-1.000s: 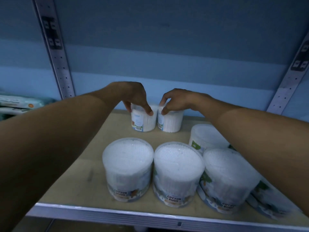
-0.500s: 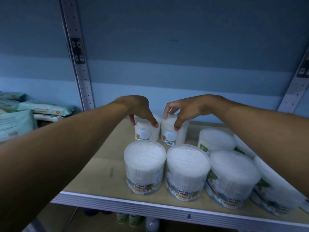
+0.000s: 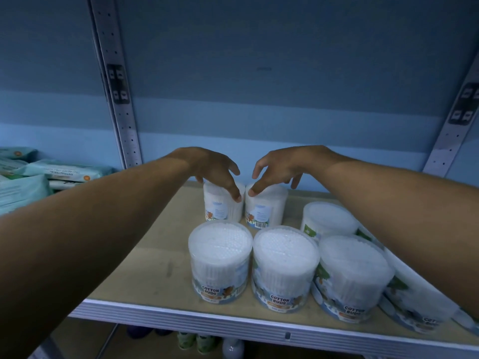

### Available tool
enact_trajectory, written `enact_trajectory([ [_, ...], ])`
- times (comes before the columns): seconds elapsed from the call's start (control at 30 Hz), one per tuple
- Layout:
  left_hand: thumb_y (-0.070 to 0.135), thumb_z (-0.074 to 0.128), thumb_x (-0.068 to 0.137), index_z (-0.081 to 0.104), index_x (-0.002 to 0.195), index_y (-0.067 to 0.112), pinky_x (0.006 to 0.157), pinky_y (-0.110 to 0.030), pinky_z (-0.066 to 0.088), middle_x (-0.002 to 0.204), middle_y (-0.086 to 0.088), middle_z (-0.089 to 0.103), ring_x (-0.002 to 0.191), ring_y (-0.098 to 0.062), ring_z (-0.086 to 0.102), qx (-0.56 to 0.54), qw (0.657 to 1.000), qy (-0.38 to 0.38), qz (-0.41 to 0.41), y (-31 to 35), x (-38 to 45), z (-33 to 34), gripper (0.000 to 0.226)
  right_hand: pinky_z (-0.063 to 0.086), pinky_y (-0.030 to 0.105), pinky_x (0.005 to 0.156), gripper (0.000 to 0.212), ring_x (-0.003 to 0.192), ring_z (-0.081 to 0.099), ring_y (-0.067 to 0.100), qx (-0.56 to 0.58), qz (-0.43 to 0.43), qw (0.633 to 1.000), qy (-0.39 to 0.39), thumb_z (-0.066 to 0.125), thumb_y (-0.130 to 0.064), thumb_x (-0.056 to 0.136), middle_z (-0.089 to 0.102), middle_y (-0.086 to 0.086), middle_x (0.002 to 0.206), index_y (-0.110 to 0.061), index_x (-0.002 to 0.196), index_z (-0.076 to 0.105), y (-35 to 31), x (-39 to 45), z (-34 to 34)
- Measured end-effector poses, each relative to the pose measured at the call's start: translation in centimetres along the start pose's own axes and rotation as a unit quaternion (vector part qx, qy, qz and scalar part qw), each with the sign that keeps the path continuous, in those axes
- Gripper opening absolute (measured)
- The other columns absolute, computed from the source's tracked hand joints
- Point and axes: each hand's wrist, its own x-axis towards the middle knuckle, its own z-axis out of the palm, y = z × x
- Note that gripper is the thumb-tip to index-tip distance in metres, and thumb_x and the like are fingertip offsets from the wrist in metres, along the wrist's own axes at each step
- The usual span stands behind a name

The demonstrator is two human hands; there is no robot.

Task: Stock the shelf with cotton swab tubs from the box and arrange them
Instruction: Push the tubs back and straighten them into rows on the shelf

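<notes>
Left hand [image 3: 212,169] and right hand [image 3: 281,167] each rest curled fingertips on a rear cotton swab tub [image 3: 223,203] — neither clearly gripped. Nearer than the hands, more tubs already line the shelf [image 3: 155,255] — arranging seems underway; the box is out of view.

A tan wooden shelf [image 3: 160,257] with a ribbed white front edge carries clear cotton swab tubs. Two small tubs, the left small tub [image 3: 220,207] and the right small tub [image 3: 264,208], stand side by side near the back edge. Three front tubs [image 3: 285,268] line the front edge, with another tub [image 3: 328,220] behind them toward the right end.
</notes>
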Motion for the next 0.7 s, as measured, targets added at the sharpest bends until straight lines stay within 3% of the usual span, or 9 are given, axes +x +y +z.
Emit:
enact_trajectory([
  [0.17, 0.046, 0.078, 0.078, 0.049, 0.142, 0.03, 0.101, -0.038, 0.05, 0.142, 0.003, 0.05, 0.123, -0.024, 0.054, 0.016, 1.0, -0.005, 0.005, -0.3, 0.6, 0.1, 0.072, 0.062, 0.039, 0.084, 0.056, 0.1, 0.068, 0.029, -0.001, 0.001, 1.0, -0.007, 0.082, -0.056, 0.073, 0.053, -0.004, 0.126, -0.035, 0.122, 0.065, -0.2, 0.2, 0.5],
  [0.37, 0.053, 0.083, 0.069, 0.058, 0.132, 0.023, 0.085, -0.037, 0.06, 0.127, -0.001, 0.058, 0.107, -0.026, 0.061, -0.006, 1.0, 0.004, -0.012, 0.2, 0.5, 0.0, 0.073, 0.06, 0.04, 0.09, 0.053, 0.112, 0.061, 0.027, 0.023, -0.026, 0.999, -0.029, 0.087, -0.038, 0.073, 0.055, -0.003, 0.13, -0.039, 0.122, 0.065, 0.4, -0.1, 0.2],
  [0.7, 0.068, 0.081, 0.058, 0.06, 0.119, 0.018, 0.078, -0.036, 0.061, 0.117, -0.005, 0.063, 0.093, -0.027, 0.067, 0.009, 0.998, 0.017, -0.058, 0.8, 0.3, 0.4, 0.082, 0.052, 0.04, 0.101, 0.056, 0.123, 0.053, 0.024, 0.034, -0.056, 0.996, -0.062, 0.084, -0.02, 0.078, 0.049, -0.004, 0.141, -0.042, 0.124, 0.061, 1.0, -0.6, 0.4],
])
